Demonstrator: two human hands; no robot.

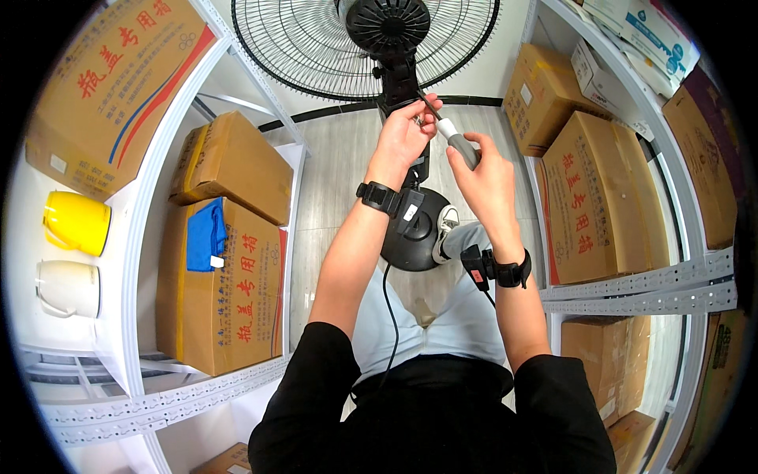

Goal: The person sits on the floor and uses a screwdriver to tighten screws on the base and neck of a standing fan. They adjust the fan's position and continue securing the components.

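A black standing fan is in front of me, with its wire cage [296,49], motor housing [387,28] and neck [399,79] at the top of the view. My right hand [491,186] grips a screwdriver [463,150] by its grey and white handle. The thin shaft slants up and left to the fan's neck; its tip is hidden there. Beside the neck, my left hand [401,141] has its palm turned up and fingers curled in around the shaft's front part. What those fingertips pinch is too small to make out. The fan's round base [410,249] stands on the floor.
White metal shelving [296,170] flanks me on both sides, loaded with cardboard boxes [225,292] on the left and more boxes [588,201] on the right. A blue cloth [207,235], a yellow pot [77,223] and a cream pot [69,288] sit at left. My shoe [447,229] is beside the base.
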